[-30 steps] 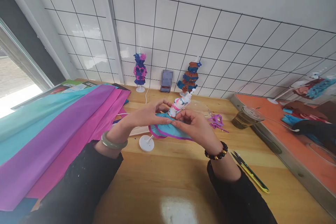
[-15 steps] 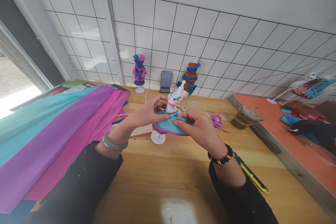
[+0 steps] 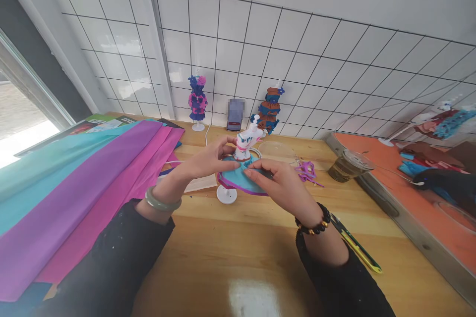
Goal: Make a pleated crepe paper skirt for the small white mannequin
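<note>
A small white dress form (image 3: 243, 144) with pink and teal marks leans slightly to the right on a round white base (image 3: 226, 195). Around its waist spreads a light-blue skirt (image 3: 236, 177) with a purple edge. My left hand (image 3: 210, 159) is at the skirt's left side, its thumb on the gathered blue material and its fingers curled behind the form. From the right, my right hand (image 3: 278, 178) pinches the same skirt near the waist between thumb and fingers. The fingertips behind the form are partly hidden.
Sheets of teal, purple and pink material (image 3: 92, 178) cover the left. Two dressed forms (image 3: 198, 101) (image 3: 269, 109) flank a phone (image 3: 235, 115) at the wall. Right are purple scraps (image 3: 307, 172), a lidded cup (image 3: 349, 166), a yellow cutter (image 3: 362, 252) and an orange surface (image 3: 401, 183).
The dress form's base has shifted slightly right, and its top has tipped a little left, more upright. Both hands stay on the skirt, almost in the same place.
</note>
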